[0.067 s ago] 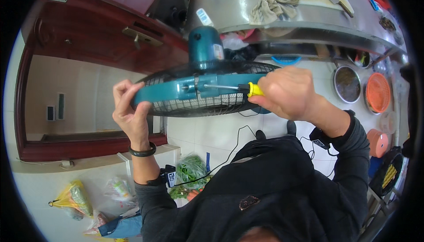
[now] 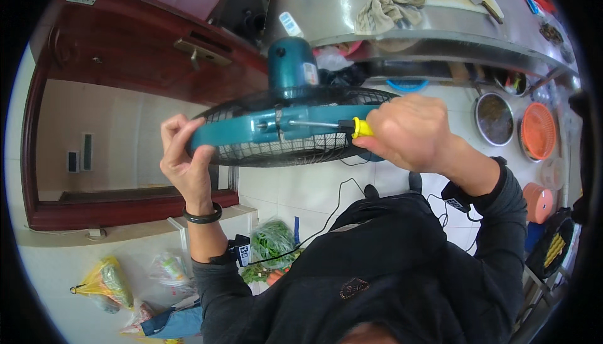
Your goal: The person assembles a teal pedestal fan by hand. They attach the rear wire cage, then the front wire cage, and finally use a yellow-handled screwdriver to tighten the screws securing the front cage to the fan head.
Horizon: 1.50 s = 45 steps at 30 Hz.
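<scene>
A fan head with a black wire cage and a teal rim band (image 2: 229,130) is held edge-up before me, its teal motor housing (image 2: 292,64) facing the counter. My left hand (image 2: 188,152) pinches the band's left end, thumb and fingers on either side. My right hand (image 2: 411,131) is wrapped round the yellow and black handle of a screwdriver (image 2: 362,128). The metal shaft lies along the band and points left, its tip close to the gap where the band's ends meet. Whether the tip sits in a screw I cannot tell. My fist hides the cage's right end.
Beyond the fan, a steel counter (image 2: 339,17) bears a rag (image 2: 391,8), a knife (image 2: 475,1) and a cutting board. On the right stand a pot (image 2: 494,120) and an orange basket (image 2: 538,131). A dark red door (image 2: 138,42) is at left; bagged greens (image 2: 273,240) lie below, and a cable (image 2: 339,202) crosses the floor.
</scene>
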Motion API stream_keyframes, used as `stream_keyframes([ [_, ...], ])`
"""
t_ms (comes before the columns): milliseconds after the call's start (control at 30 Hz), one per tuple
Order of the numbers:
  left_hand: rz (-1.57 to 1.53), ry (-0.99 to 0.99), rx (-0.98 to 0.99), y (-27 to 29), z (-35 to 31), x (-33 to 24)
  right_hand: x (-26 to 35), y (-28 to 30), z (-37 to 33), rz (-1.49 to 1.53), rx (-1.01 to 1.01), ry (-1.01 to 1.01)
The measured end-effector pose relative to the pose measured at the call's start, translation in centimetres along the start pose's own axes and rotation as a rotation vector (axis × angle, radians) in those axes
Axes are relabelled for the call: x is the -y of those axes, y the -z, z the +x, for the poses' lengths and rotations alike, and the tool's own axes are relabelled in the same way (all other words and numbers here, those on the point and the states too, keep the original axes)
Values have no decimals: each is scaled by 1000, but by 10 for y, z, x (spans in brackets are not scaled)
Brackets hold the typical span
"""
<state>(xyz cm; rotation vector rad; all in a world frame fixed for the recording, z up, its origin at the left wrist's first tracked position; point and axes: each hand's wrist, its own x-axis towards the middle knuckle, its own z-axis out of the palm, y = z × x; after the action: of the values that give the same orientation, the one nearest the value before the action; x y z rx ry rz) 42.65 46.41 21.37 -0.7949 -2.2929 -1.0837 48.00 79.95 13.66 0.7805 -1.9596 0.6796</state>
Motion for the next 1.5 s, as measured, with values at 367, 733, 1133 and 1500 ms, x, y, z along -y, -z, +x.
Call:
stream_keyframes([
  [367,63,-2,-5,-3,2,-4,0,12,15,301,86,-232],
  [733,-21,78,-31,-3,-1,-5,-16,21,40,653,326,-359],
  [1133,109,-30,3,0,1,-10,-15,18,38,-23,148,196],
  [1500,146,-23,-28,4,-6,-9,18,17,39,757,373,-715],
])
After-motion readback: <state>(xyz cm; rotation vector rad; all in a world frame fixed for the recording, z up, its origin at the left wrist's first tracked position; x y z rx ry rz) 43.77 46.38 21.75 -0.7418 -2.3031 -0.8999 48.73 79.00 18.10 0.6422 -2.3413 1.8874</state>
